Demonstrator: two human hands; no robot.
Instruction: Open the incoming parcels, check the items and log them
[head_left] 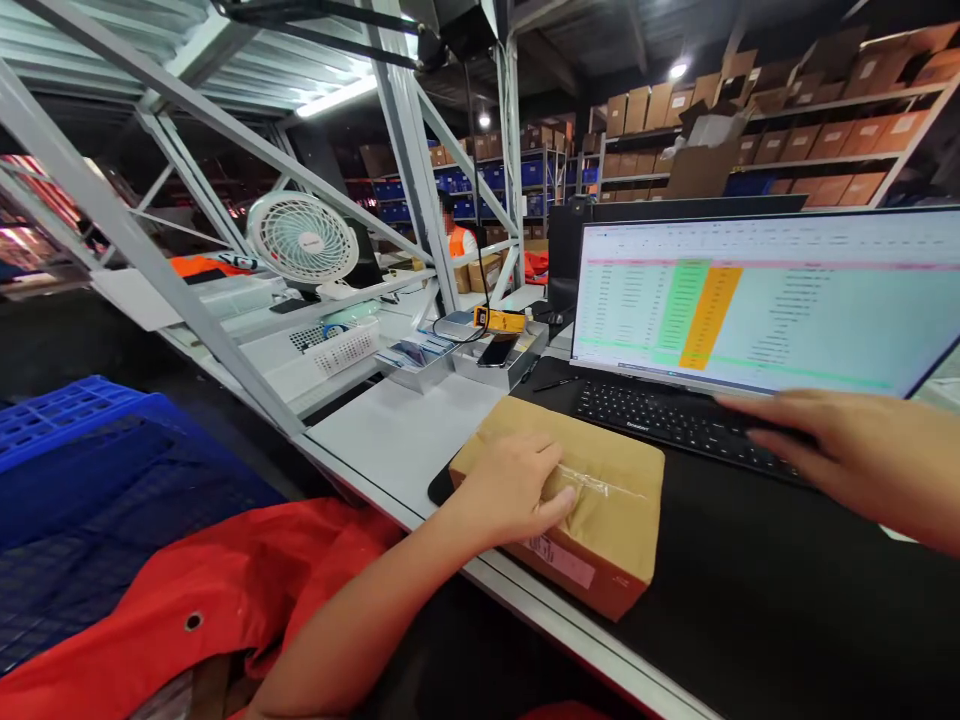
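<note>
A brown cardboard box (607,455) with clear tape across its top and a white label on its near side sits at the desk's front edge. My left hand (517,485) rests on top of the box, thumb apart from the other fingers, not wrapped around it. Over the right part of the black keyboard (637,415) hovers my right hand (832,445), slightly blurred, with its fingers stretched out and nothing in it. Behind the keyboard a monitor (810,310) shows a spreadsheet with green and orange columns.
Beyond the box stand grey trays (424,365) with a phone (498,350) and a yellow device (499,320). A pen (556,383) lies beside the keyboard. A fan (304,240), a white basket (345,345), metal struts and a blue crate (90,430) are left. A person (457,240) is farther back.
</note>
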